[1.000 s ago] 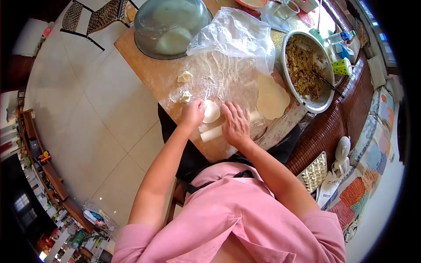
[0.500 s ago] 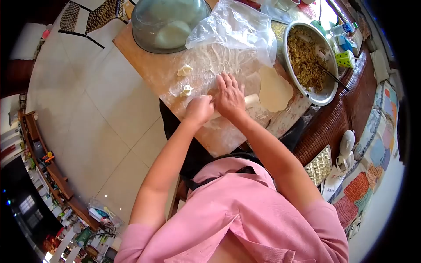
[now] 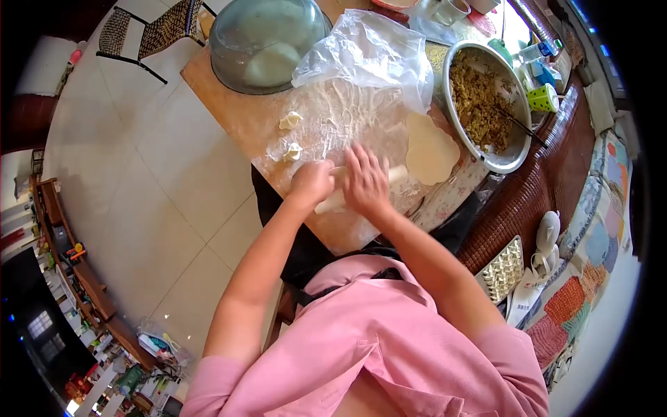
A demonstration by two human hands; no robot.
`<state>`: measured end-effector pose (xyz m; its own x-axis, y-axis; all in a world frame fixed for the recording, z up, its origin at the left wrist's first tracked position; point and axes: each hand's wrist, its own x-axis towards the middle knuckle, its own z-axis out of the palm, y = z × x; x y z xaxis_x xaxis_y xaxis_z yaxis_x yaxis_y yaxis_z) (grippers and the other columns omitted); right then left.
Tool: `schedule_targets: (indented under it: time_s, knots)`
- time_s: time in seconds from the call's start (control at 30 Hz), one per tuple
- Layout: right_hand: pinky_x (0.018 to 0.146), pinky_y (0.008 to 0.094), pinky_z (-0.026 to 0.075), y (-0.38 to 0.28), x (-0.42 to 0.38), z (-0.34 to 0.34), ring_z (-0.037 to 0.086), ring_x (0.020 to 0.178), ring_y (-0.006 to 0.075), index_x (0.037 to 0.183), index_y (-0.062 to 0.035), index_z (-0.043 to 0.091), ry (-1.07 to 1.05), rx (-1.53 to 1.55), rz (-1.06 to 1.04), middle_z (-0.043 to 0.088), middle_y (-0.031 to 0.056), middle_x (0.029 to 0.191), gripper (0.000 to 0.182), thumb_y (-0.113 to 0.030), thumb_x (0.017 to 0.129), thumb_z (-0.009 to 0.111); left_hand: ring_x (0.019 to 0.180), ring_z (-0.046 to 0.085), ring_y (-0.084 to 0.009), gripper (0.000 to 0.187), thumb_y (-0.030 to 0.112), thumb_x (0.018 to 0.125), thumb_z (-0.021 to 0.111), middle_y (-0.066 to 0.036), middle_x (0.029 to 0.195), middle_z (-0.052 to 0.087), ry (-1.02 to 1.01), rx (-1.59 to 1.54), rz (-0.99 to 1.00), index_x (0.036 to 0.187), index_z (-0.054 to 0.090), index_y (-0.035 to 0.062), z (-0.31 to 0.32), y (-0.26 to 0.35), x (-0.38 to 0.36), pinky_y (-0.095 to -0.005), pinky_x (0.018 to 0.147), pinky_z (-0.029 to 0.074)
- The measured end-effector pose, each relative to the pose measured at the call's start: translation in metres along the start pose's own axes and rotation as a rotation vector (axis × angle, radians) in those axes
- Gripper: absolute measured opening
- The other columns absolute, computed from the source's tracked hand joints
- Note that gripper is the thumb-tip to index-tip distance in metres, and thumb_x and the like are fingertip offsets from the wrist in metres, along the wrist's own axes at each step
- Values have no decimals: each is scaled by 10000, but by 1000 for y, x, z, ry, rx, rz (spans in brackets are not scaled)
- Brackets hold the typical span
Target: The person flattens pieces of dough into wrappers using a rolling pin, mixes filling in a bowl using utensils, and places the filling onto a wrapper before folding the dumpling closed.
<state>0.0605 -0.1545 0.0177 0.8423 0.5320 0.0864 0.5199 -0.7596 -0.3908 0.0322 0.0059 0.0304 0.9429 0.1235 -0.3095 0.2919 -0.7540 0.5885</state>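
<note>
My right hand [image 3: 366, 182] lies flat across a pale rolling pin [image 3: 397, 174], fingers stretched out and slightly apart. The pin rests on the floured board [image 3: 229, 104], and its other end shows below my left hand [image 3: 313, 183]. That hand is closed beside the pin, its fingertips turned toward my right hand; whatever they pinch is hidden. Just right of the pin lies a thin, flat sheet of dough [image 3: 431, 151]. Two small white pieces of dough, an upper one [image 3: 290, 121] and a lower one [image 3: 292, 151], sit beyond my left hand.
A large tinted glass bowl [image 3: 243, 35] stands upside down over a pale lump at the far left. Beside it lies a crumpled clear plastic bag [image 3: 375, 48]. On the right is a metal basin [image 3: 513, 163] of brownish filling [image 3: 479, 104] with chopsticks [image 3: 524, 126] in it.
Both hands have come closer to my body, and the rolling pin has rolled the same way under my right palm. More of the pin's near end now shows. The view has shifted slightly.
</note>
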Motion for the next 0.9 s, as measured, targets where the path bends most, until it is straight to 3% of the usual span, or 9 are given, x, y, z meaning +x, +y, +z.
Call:
schedule_targets:
  time_s: [0.17, 0.2, 0.37, 0.5, 0.63, 0.7, 0.77, 0.83, 0.9]
  knots:
    - [1004, 612, 267, 4, -45, -19, 376, 1288, 305, 1333, -93, 424, -118, -82, -43, 420, 128, 1384, 560, -264, 815, 550, 841, 622, -377, 233, 228, 810, 599, -209, 853, 650, -76, -425, -187, 922, 659, 33, 17, -31, -12, -431, 761, 483]
    - [1013, 608, 259, 3, -41, -20, 366, 1298, 305, 1334, -91, 424, -128, -69, -31, 408, 126, 1397, 548, -249, 820, 532, 840, 621, -382, 247, 251, 852, 551, -219, 854, 647, -194, -294, -189, 896, 662, 34, 8, -23, -16, -458, 763, 478]
    - [1029, 600, 246, -9, 26, -3, 332, 1326, 303, 1340, -76, 416, -96, -20, 25, 363, 116, 1438, 530, -212, 834, 494, 865, 626, -380, 357, 314, 909, 469, -226, 873, 648, -138, 30, -105, 884, 668, 18, -10, 1, -17, -478, 792, 475]
    - [1013, 604, 267, -10, 54, 12, 366, 1296, 325, 1341, -73, 416, 36, -26, 66, 382, 134, 1425, 523, -210, 843, 495, 892, 615, -394, 345, 333, 872, 548, -231, 913, 648, 72, 133, -102, 853, 659, 7, 1, 4, -10, -476, 797, 476]
    - [1027, 580, 263, 5, -28, -1, 327, 1324, 307, 1329, -110, 435, 24, -10, -56, 362, 119, 1436, 497, -239, 860, 537, 851, 609, -381, 296, 288, 764, 688, -210, 870, 644, 219, 160, 62, 827, 637, 4, 17, -6, -18, -467, 792, 478]
    - [1041, 571, 253, 13, -61, -3, 344, 1308, 313, 1339, -101, 435, 6, -53, -83, 367, 129, 1433, 558, -328, 845, 560, 810, 603, -376, 256, 226, 719, 716, -200, 865, 638, 223, 83, 83, 795, 605, 8, 16, -4, -25, -442, 748, 493]
    - [1051, 561, 243, 17, -73, -18, 339, 1312, 309, 1339, -103, 439, -54, -18, -110, 370, 128, 1430, 556, -333, 848, 562, 807, 612, -350, 201, 182, 724, 696, -200, 887, 626, 184, -273, -140, 749, 581, 20, 17, -6, -30, -403, 696, 500]
    - [1062, 551, 233, 21, -74, -36, 334, 1316, 306, 1338, -106, 443, -109, 11, -144, 373, 128, 1426, 554, -339, 851, 565, 814, 628, -293, 173, 161, 757, 680, -144, 924, 632, 154, -384, -157, 842, 581, 47, 17, -19, -31, -388, 663, 512]
    - [1089, 532, 199, 25, -70, -50, 312, 1338, 289, 1322, -103, 466, -302, 18, -205, 362, 123, 1435, 508, -263, 848, 551, 848, 641, -196, 237, 195, 825, 661, -55, 958, 657, 133, -1492, -315, 1035, 598, 105, 14, -22, -38, -362, 715, 523]
